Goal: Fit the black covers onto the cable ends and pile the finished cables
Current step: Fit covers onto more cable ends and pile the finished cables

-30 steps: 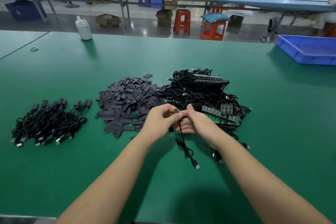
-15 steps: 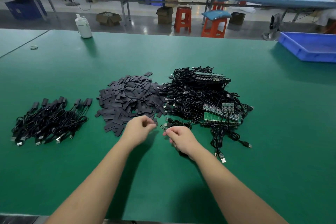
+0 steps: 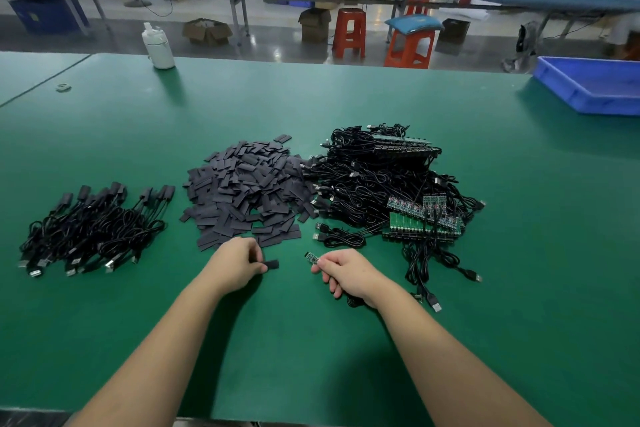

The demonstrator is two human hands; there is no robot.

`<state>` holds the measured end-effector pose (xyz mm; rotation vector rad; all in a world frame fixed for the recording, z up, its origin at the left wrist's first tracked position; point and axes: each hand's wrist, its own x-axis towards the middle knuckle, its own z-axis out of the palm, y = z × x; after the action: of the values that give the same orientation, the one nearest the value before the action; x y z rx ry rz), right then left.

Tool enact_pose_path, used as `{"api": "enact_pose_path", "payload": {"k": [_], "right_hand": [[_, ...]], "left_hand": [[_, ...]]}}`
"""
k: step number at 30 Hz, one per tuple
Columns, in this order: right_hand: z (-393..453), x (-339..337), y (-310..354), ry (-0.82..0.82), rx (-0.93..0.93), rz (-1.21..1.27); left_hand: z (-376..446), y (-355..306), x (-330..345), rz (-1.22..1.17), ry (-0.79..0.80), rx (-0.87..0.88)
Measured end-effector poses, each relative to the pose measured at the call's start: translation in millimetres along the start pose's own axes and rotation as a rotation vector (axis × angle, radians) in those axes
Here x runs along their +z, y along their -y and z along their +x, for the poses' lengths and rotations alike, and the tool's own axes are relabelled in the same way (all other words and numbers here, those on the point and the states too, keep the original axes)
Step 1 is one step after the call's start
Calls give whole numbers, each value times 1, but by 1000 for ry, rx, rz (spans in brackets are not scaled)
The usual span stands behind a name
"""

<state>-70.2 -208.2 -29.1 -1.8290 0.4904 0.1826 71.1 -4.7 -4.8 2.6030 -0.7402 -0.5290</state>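
One flat black cover (image 3: 272,264) pinched in left hand (image 3: 235,265), just off the table; small green PCB cable end (image 3: 310,257) sticks out of right hand (image 3: 346,274), apart from cover. Loose covers heap (image 3: 246,189) centre, uncovered cables (image 3: 381,180) touching its right edge, finished cables pile (image 3: 93,229) far left.

covers (image 3: 242,191) black | table (image 3: 311,107) green | tray (image 3: 588,87) blue | stools (image 3: 349,31) orange

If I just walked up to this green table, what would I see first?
Probably the big heap of black covers in the middle of the green table, with a tangled mound of black cables right beside it. Nearer, the left hand pinches one black cover while the right hand holds a cable's little circuit board end. Far left lies the pile of finished cables.
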Motion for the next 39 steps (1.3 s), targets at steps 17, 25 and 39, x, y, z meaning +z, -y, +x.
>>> {"api": "enact_pose_path", "payload": {"k": [17,25,39], "right_hand": [[3,-1,1,-18,21,93],[5,0,3,-22,42,54],[3,-11,0,62,83,189]], "left_hand": [[-19,-48,68,-779,-132,30],[-21,-40,74,-654,-161,165],[-18,-37,68,-916,-189,43]]}}
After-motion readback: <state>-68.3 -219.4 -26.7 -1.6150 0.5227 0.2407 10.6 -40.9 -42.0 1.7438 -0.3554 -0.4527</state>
